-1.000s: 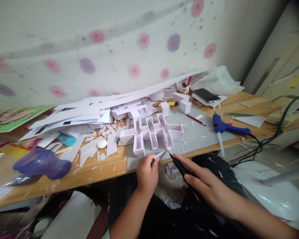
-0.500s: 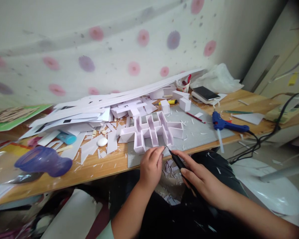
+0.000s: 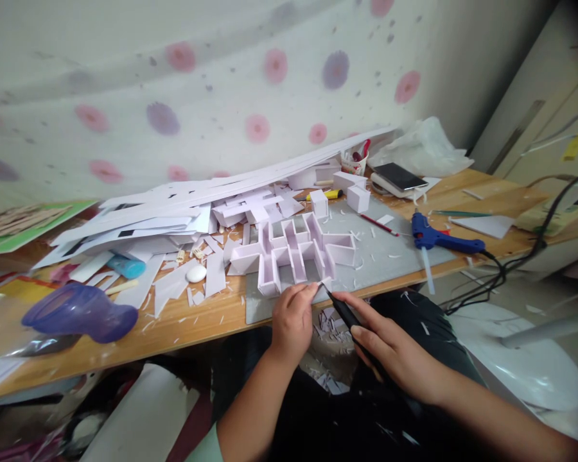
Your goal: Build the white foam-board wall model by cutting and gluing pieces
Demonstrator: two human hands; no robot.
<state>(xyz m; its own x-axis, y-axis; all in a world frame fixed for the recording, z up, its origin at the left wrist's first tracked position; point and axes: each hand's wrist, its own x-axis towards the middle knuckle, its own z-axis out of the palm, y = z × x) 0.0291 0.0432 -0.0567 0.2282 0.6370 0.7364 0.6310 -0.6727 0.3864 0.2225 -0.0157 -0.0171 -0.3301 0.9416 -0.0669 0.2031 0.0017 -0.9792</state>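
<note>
My right hand is closed around a black craft knife, its thin tip pointing up and left. Close to that tip, my left hand has its fingers pinched together at the mat's front edge. What sits between them is too small to make out. Just beyond both hands, a white foam-board model of upright walls and open compartments stands on the grey cutting mat.
A blue hot glue gun lies right of the mat with its cord trailing. White sheets pile up behind. Scraps, a white oval object and a purple translucent container lie left. A red pencil and yellow cutter lie behind.
The view has shifted very slightly. Both hands and the knife hold nearly the same place in front of the model.
</note>
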